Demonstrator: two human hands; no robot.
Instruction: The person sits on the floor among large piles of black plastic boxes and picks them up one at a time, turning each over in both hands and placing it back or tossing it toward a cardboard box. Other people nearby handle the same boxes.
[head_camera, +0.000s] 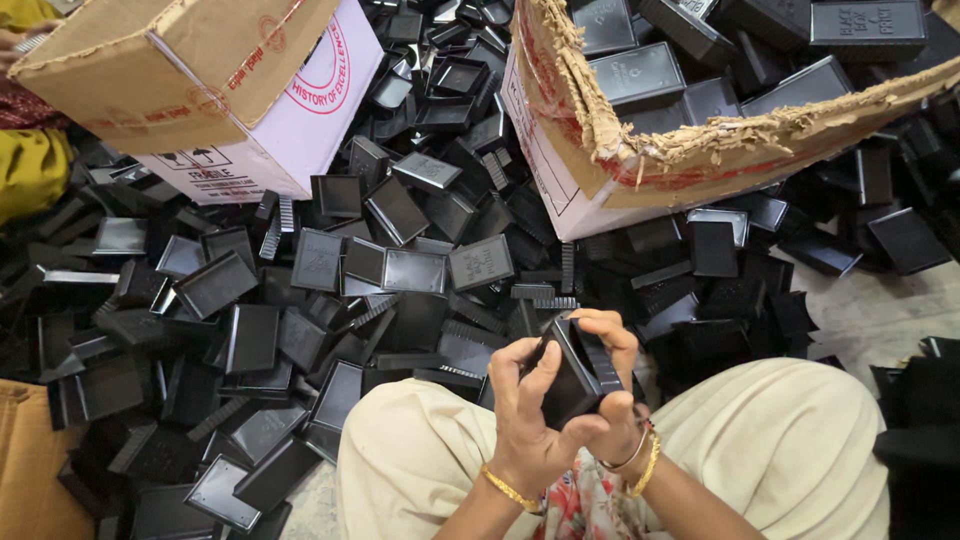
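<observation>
Now | step: likely fitting black plastic case (578, 368) halves | left hand (527, 415) and right hand (612, 385) fingers pinching it above lap | next probably needs edges aligned, firm squeeze | loose black parts (300, 300) heaped on floor

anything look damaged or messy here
Yes. The cardboard box at upper right has a badly torn, ragged rim. Black plastic trays lie in a loose heap across the floor, tilted every way. Both hands, left hand and right hand, hold one black box.
</observation>
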